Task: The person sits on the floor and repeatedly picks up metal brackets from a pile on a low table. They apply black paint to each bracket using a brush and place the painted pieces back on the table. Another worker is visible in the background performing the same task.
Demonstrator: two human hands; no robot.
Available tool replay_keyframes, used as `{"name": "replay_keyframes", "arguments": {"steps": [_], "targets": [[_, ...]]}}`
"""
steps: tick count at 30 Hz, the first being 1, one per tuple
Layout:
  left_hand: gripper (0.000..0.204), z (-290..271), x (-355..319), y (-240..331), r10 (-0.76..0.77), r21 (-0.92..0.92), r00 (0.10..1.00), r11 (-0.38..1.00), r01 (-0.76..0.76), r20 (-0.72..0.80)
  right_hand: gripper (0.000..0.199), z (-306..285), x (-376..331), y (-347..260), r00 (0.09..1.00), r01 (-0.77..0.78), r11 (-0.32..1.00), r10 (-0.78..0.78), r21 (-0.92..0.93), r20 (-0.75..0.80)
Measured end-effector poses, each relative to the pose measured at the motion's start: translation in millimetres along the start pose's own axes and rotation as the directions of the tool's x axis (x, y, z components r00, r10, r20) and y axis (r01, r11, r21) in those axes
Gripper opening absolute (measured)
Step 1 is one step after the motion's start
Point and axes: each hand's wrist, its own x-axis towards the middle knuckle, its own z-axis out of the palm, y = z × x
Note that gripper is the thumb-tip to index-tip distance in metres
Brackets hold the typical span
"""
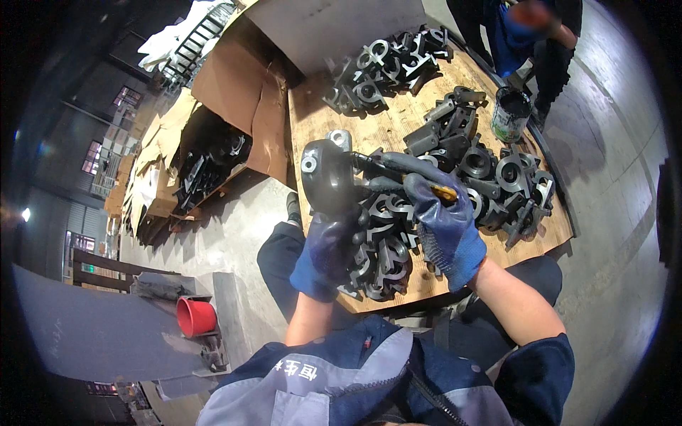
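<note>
In a blue rubber-coated glove, my left hand (328,245) grips a dark grey metal casting (325,176) from below and holds it up over the wooden board. Bare bright metal shows around the casting's holes. My right hand (447,224), gloved alike, is closed around a slim tool with a yellow handle (445,192). Its fingers point at the casting's right side. The tool's dark tip is close to that side; I cannot tell whether it touches, nor the tool's exact kind. Beneath my hands lies a pile of black metal brackets (387,263).
On the wooden board (398,128) are more piles of castings (508,177) and a paint-smeared can (511,113) at the right edge. Another person (529,42) stands at the far right. A torn cardboard box (245,99) with black parts stands left; a red bucket (195,317) sits lower left.
</note>
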Motion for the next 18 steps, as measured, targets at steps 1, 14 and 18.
{"name": "replay_keyframes", "arguments": {"steps": [1,14,18], "targets": [[0.023,2,0,2,-0.075,-0.179,0.997,0.981,0.076,0.010,0.035,1,-1,0,0.999,-0.033,0.996,0.032,0.081,0.009],[0.023,-6,0,6,-0.102,-0.200,0.994,0.974,0.105,0.028,0.050,-2,-3,-13,0.969,-0.234,0.963,0.221,0.132,0.108],[0.021,-6,0,3,-0.099,-0.220,0.994,0.969,0.109,0.054,0.052,2,-3,-23,0.925,-0.380,0.849,0.361,0.368,0.123]]}}
